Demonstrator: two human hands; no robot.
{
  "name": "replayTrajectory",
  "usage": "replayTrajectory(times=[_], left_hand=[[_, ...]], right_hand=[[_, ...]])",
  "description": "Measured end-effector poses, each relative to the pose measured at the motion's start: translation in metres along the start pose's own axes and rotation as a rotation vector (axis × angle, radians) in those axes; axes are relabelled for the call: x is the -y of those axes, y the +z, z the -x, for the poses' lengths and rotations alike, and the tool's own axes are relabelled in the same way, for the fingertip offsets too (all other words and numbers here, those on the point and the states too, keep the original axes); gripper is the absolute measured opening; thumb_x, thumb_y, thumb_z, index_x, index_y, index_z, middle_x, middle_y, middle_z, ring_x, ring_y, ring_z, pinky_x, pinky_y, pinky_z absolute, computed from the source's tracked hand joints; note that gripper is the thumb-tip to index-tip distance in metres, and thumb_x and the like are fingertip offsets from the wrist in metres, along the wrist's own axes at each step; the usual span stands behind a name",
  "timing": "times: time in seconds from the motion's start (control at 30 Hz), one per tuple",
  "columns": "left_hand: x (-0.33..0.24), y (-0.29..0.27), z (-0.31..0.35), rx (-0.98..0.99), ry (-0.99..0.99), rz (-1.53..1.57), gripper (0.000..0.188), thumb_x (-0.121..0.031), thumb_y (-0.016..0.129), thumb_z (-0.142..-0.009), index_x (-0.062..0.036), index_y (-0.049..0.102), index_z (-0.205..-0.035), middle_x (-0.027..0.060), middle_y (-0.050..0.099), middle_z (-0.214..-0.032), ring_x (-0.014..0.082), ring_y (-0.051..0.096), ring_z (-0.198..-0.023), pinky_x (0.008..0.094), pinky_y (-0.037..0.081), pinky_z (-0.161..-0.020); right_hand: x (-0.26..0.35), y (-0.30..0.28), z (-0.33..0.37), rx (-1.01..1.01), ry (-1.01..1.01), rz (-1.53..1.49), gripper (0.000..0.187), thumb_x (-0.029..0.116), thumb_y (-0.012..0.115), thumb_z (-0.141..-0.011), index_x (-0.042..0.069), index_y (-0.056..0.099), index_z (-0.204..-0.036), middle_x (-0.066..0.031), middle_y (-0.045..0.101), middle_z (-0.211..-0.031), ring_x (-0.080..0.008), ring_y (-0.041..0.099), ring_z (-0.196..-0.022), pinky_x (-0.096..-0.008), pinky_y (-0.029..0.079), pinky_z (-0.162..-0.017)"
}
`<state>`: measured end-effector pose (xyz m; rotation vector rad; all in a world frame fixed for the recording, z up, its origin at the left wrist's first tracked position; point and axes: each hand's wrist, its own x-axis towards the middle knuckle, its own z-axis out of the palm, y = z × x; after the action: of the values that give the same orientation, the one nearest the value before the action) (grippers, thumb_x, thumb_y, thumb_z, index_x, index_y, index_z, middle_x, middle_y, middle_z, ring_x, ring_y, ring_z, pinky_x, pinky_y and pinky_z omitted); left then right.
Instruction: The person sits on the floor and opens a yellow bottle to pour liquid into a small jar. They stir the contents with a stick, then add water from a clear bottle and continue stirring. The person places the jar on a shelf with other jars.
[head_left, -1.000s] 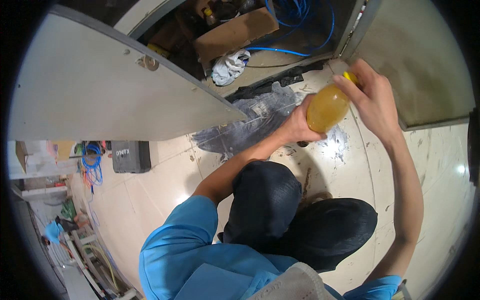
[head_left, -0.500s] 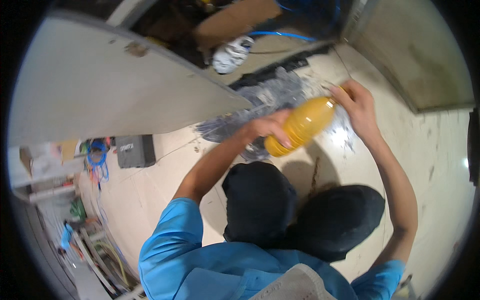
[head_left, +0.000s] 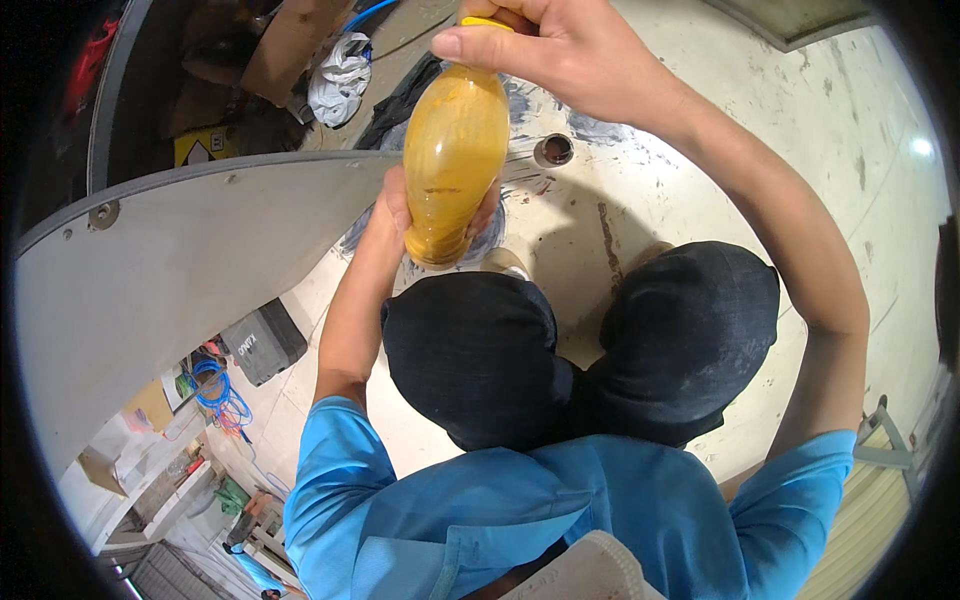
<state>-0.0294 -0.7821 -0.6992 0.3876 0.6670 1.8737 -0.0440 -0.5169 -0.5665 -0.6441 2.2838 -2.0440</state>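
Bottle [head_left: 455, 150], its contents yellow, is held above the floor [head_left: 700, 190] beyond the knees [head_left: 580, 360], cap end toward the top of the view. The left hand [head_left: 396, 200] is clasped around its lower body, fingers showing at both sides. The right hand [head_left: 575, 50] grips the yellow cap [head_left: 487, 23] between thumb and fingers. Left of the bottle stands a grey door [head_left: 190, 240]; past its edge lies a white bag [head_left: 340, 80]. A dark case [head_left: 263, 342] sits farther left, near coiled blue hose [head_left: 210, 385].
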Motion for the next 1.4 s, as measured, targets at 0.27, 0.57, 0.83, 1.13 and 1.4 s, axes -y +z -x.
replayTrajectory(times=[0.27, 0.57, 0.83, 1.13, 1.4], left_hand=[[0.003, -0.009, 0.034, -0.363, -0.256, 0.079, 0.076, -0.057, 0.063, -0.088, 0.0079, 0.062, -0.127, 0.0244, 0.067, -0.099, 0.0379, 0.066, -0.079, 0.0481, 0.055, -0.068], [-0.013, -0.027, 0.02, -0.224, -0.442, -0.356, 0.123, -0.004, 0.082, -0.04, 0.0004, 0.045, -0.157, 0.0089, 0.061, -0.147, 0.0237, 0.054, -0.136, 0.035, 0.036, -0.121], [0.01, -0.058, 0.041, -0.229, -0.521, -0.082, 0.121, 0.001, 0.08, -0.045, 0.0024, 0.042, -0.16, 0.0126, 0.062, -0.146, 0.0276, 0.058, -0.134, 0.0368, 0.039, -0.12], [0.016, -0.053, 0.04, -0.259, -0.588, -0.255, 0.121, -0.005, 0.088, -0.046, 0.0048, 0.044, -0.158, 0.0141, 0.065, -0.144, 0.0283, 0.06, -0.132, 0.0378, 0.04, -0.119], [0.025, -0.056, 0.054, -0.377, -0.602, -0.337, 0.124, -0.006, 0.087, -0.041, 0.0063, 0.044, -0.157, 0.0159, 0.064, -0.143, 0.0296, 0.059, -0.133, 0.0382, 0.039, -0.121]], right_hand=[[-0.014, -0.024, 0.036, 0.186, -0.299, 0.218, 0.035, 0.038, 0.067, -0.108, 0.005, 0.072, -0.119, -0.0053, 0.066, -0.101, -0.0162, 0.063, -0.081, -0.0293, 0.052, -0.071], [-0.045, -0.039, 0.052, 0.219, 0.27, 0.416, 0.049, 0.05, 0.073, -0.101, 0.002, 0.068, -0.108, -0.0013, 0.061, -0.071, -0.0113, 0.057, -0.063, -0.0302, 0.044, -0.055], [-0.086, -0.02, 0.08, 0.196, 0.098, -0.041, 0.033, 0.035, 0.076, -0.102, 0.004, 0.066, -0.107, -0.0029, 0.069, -0.084, -0.0118, 0.059, -0.07, -0.0311, 0.047, -0.061], [-0.097, -0.027, 0.073, 0.274, 0.457, 0.221, 0.037, 0.04, 0.075, -0.102, 0.005, 0.065, -0.091, -0.0048, 0.067, -0.07, -0.0136, 0.063, -0.064, -0.034, 0.049, -0.059], [-0.109, -0.011, 0.08, 0.229, 0.444, 0.122, 0.029, 0.033, 0.074, -0.105, 0.006, 0.066, -0.097, 0.0004, 0.063, -0.072, -0.0093, 0.06, -0.068, -0.0293, 0.048, -0.062]])
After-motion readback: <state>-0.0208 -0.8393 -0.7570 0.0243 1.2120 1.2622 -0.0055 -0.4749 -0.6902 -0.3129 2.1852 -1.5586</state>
